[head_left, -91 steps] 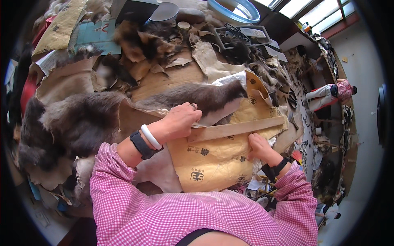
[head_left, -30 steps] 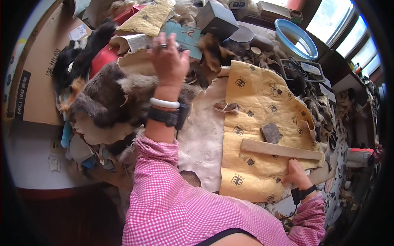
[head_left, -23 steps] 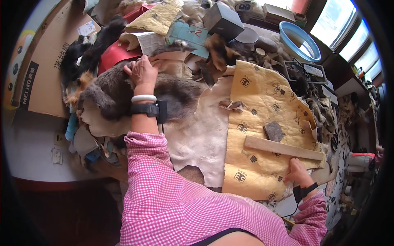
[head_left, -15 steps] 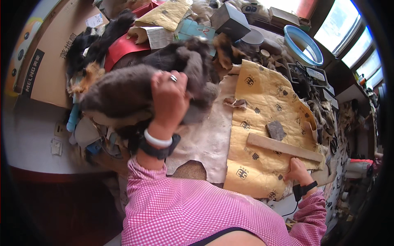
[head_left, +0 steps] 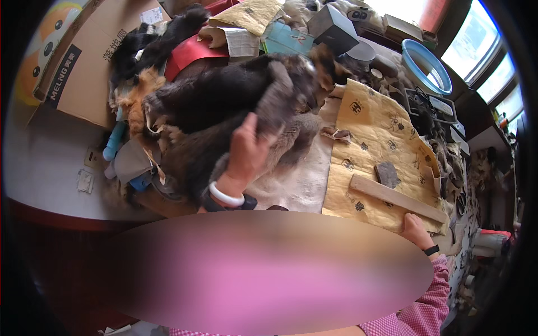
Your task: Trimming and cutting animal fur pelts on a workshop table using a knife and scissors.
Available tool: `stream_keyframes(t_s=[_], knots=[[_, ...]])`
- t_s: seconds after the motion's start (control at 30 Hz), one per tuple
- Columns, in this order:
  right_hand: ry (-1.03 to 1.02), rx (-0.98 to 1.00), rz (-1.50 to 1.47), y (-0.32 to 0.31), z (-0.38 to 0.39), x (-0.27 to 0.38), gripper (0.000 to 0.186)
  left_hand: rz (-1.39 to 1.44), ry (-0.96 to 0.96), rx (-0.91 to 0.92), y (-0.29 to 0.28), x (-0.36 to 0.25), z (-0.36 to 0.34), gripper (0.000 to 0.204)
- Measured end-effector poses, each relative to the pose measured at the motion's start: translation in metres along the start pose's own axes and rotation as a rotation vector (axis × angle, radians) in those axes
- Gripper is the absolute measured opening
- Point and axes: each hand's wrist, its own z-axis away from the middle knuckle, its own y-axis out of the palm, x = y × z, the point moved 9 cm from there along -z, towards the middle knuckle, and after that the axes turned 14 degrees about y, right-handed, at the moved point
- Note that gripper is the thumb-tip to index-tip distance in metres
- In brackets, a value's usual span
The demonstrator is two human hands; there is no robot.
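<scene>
Left hand (head_left: 248,150) at furs (head_left: 216,87), right (head_left: 416,230) at yellow sheet (head_left: 372,127), grips unclear; basin (head_left: 409,54) near window (head_left: 471,40).

I can see the person's 2 hands well apart: the left hand (head_left: 247,152) farther off, slanting far and right, its fingers blurred; the right hand (head_left: 415,230) nearer, its forearm (head_left: 432,291) coming in from the near right.
</scene>
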Motion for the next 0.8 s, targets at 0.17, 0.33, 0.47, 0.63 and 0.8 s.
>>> stream_keyframes(t_s=[0.17, 0.33, 0.47, 0.63, 0.8], knots=[[-0.002, 0.008, 0.001, -0.001, 0.002, 0.001, 0.057, -0.290, 0.055, -0.210, -0.075, 0.056, -0.044, 0.021], [-0.024, 0.011, -0.001, 0.001, -0.004, -0.004, 0.058, -0.705, -0.163, -0.024, -0.082, 0.108, -0.069, 0.048], [0.002, 0.033, 0.028, 0.006, -0.005, -0.008, 0.060, -0.744, -0.305, 0.036, -0.084, 0.127, -0.075, 0.050], [-0.003, 0.005, 0.021, 0.001, -0.001, -0.002, 0.060, -0.708, -0.117, 0.064, -0.077, 0.097, -0.075, 0.031], [0.009, -0.003, 0.066, 0.002, -0.003, -0.003, 0.057, -0.415, 0.107, -0.280, -0.152, 0.059, -0.065, 0.021]])
